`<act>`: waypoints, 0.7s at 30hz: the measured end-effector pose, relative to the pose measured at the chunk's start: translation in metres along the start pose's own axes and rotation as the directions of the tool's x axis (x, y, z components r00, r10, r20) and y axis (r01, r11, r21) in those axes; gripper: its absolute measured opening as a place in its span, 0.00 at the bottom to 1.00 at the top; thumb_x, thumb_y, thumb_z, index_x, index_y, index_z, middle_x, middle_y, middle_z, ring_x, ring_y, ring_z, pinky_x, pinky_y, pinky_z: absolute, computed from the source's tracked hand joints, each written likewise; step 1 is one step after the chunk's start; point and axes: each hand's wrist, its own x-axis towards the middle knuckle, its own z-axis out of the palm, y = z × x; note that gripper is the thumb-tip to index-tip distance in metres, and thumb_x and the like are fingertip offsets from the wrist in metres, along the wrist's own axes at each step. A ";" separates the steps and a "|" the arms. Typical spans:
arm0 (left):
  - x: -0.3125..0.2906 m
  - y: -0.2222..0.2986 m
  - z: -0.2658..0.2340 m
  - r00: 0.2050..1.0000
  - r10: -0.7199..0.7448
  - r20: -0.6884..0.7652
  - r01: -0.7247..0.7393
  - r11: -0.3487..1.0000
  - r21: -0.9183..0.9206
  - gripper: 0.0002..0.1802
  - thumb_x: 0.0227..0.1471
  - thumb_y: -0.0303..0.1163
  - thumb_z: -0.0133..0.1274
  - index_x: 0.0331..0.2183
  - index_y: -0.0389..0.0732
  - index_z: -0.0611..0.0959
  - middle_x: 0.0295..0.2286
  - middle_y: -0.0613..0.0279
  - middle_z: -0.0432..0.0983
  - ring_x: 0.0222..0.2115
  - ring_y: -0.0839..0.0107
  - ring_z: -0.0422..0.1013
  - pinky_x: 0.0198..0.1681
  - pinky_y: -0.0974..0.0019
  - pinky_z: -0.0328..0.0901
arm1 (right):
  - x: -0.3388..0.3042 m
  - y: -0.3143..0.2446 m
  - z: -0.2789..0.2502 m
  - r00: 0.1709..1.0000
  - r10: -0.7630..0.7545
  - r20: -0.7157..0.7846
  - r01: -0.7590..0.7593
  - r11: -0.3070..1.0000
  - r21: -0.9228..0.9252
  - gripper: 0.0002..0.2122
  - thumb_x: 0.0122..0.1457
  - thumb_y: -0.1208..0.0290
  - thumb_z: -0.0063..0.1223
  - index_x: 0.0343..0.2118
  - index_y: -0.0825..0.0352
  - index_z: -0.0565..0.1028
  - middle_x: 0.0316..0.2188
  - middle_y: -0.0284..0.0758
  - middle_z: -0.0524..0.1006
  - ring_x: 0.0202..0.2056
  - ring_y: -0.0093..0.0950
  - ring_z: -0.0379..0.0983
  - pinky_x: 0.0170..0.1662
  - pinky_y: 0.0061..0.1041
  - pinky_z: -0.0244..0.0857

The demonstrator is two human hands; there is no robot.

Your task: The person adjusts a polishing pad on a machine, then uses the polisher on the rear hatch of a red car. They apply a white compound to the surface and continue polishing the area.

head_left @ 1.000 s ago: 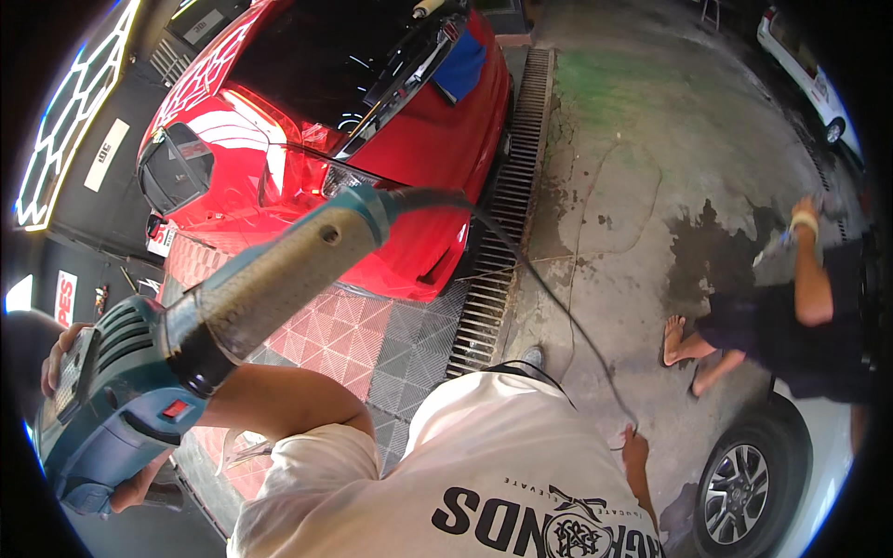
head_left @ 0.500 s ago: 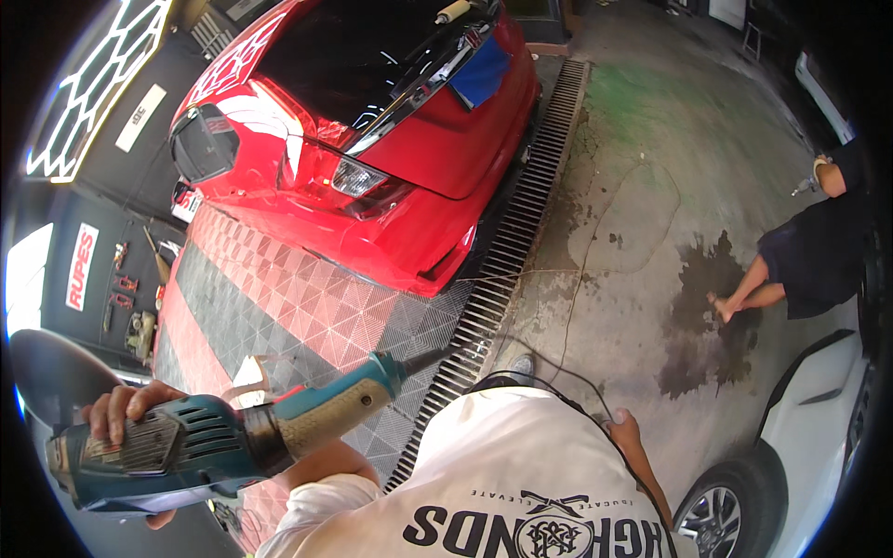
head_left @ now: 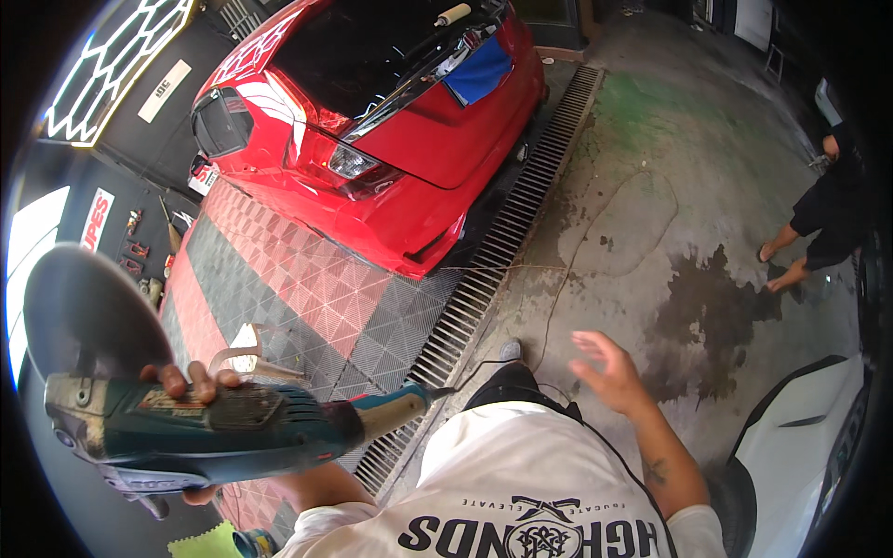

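Note:
My left hand (head_left: 191, 381) is closed round the dark teal body of a rotary polisher (head_left: 279, 423), its fingers over the top. The polisher lies level at the left, its light-coloured handle pointing right. A large round pad (head_left: 93, 307) stands up at its head end. From the handle's tip a black cord (head_left: 474, 365) runs past my waist. My right hand (head_left: 606, 367) is out to the right above the concrete floor, fingers spread and holding nothing.
Ahead stands a red car (head_left: 372, 200) with a blue cloth (head_left: 479, 73) on its rear. A drain grate (head_left: 521, 195) crosses the floor. A white chair (head_left: 244, 352) stands beyond the polisher. At the right are a white vehicle (head_left: 800, 446) and another person (head_left: 823, 209).
My right hand has lifted from beside the cord at my waist and opened outward. The polisher has turned, bringing its pad more into sight. The other person's legs have shifted.

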 end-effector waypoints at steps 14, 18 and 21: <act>0.129 -0.239 -0.019 0.993 -0.056 0.103 0.073 0.982 -0.174 0.76 0.41 0.45 0.85 0.74 0.29 0.50 0.60 0.38 0.67 0.58 0.39 0.72 0.64 0.29 0.67 | 0.227 -0.200 0.070 0.691 -0.628 0.357 0.627 0.767 0.136 0.27 0.50 0.63 0.75 0.50 0.66 0.74 0.30 0.47 0.83 0.33 0.53 0.83 0.38 0.47 0.77; 0.144 -0.270 -0.064 0.990 -0.089 -0.105 0.078 0.991 -0.108 0.72 0.45 0.46 0.81 0.74 0.29 0.51 0.62 0.38 0.65 0.58 0.39 0.71 0.64 0.30 0.67 | 0.327 -0.218 0.061 0.674 -0.698 0.243 0.690 0.712 0.129 0.21 0.44 0.66 0.75 0.41 0.64 0.78 0.28 0.43 0.81 0.31 0.49 0.82 0.35 0.43 0.76; 0.118 -0.215 -0.092 0.970 -0.126 -0.210 0.064 0.957 -0.282 0.69 0.49 0.49 0.78 0.74 0.28 0.51 0.64 0.42 0.63 0.58 0.44 0.69 0.64 0.31 0.65 | 0.399 -0.230 0.035 0.645 -0.741 0.186 0.754 0.657 0.002 0.21 0.42 0.67 0.76 0.40 0.64 0.79 0.27 0.41 0.81 0.30 0.47 0.81 0.33 0.41 0.76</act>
